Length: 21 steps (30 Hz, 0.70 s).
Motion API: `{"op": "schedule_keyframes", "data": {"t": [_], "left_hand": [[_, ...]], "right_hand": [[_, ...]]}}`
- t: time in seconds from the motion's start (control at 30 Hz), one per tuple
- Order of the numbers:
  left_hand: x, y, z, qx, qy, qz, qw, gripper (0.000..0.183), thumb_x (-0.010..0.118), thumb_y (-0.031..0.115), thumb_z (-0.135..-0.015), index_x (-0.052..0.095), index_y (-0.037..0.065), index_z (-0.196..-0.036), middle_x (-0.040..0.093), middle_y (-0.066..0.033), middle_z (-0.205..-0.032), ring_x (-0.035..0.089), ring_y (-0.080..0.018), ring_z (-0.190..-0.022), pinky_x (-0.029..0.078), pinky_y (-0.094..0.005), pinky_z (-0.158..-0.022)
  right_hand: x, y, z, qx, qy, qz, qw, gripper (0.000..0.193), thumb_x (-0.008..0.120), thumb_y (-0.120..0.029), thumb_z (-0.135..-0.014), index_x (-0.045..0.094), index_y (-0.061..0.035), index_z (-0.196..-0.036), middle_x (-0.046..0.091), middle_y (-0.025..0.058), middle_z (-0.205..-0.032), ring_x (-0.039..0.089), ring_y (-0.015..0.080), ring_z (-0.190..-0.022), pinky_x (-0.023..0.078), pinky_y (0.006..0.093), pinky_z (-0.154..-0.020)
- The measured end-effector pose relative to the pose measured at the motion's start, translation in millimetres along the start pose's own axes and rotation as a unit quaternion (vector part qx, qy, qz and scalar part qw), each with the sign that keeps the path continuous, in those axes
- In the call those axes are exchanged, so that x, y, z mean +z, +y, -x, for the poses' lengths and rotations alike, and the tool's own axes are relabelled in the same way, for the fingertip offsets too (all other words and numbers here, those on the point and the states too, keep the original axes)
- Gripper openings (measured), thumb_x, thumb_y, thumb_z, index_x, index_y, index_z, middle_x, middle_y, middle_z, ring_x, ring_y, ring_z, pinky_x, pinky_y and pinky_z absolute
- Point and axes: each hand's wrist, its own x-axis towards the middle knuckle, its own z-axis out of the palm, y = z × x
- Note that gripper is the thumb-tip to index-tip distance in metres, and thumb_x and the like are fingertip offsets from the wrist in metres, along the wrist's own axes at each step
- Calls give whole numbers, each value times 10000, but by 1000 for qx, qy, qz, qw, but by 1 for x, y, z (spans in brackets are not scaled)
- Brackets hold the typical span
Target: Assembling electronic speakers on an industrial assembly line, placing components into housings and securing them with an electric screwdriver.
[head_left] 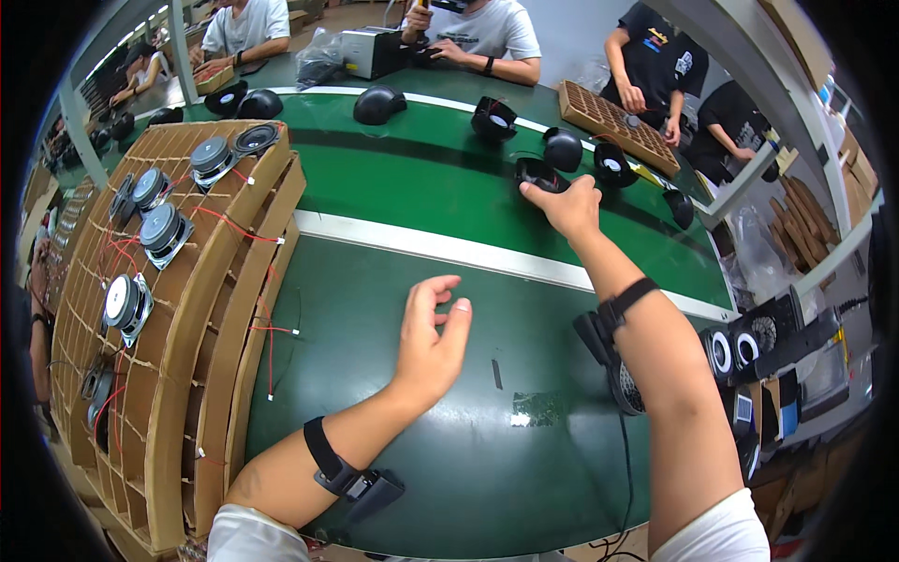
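My right hand (573,208) reaches over the green conveyor belt (403,187), its thumb and fingers closed on the rim of a black rounded plastic housing (536,172). Close beside that lie another black housing (563,148) and one with a white inside (613,165). Over the dark green tabletop (468,450), my left hand (434,339) is held with its thumb apart from loosely curled fingers, and nothing is in it. To its left, small round speakers (165,234) with red wires sit on a cardboard divider tray (178,375).
More black housings (379,105) are spread along the belt. A white rail (440,247) parts belt from tabletop. Across it, people (496,42) sit or stand at work, one beside a divider box (618,126). Equipment with white rings (740,348) stands at the right, with a cable hanging nearby.
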Motion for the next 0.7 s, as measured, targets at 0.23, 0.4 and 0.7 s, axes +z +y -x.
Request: {"op": "schedule_keyframes", "data": {"t": [0.23,0.4,0.7], "left_hand": [[-3,7,2,41,-10,-36,998,332,659,161,-939,581,8,-1223,592,-161,-1257,588,-306,-1157,476,-397,-978],[-3,10,2,43,-33,-68,996,342,649,123,-947,566,30,-1266,571,-120,-1301,564,-253,-1201,443,-377,-1006],[-4,11,5,57,-21,-51,997,313,651,63,-925,595,1,-1227,574,-165,-1282,580,-299,-1195,448,-366,-1036]], "right_hand": [[18,-60,-33,11,-8,201,979,1078,795,-657,-712,395,-6,-1473,462,235,-1473,499,402,-1351,360,568,-1141],[45,-119,-79,-177,-28,307,935,755,744,-607,-790,604,-114,-1345,630,129,-1353,607,320,-1255,428,511,-1089],[109,-118,-89,-281,6,348,894,307,737,-246,-884,699,-166,-1178,715,107,-1178,656,303,-1157,472,463,-958]]}}
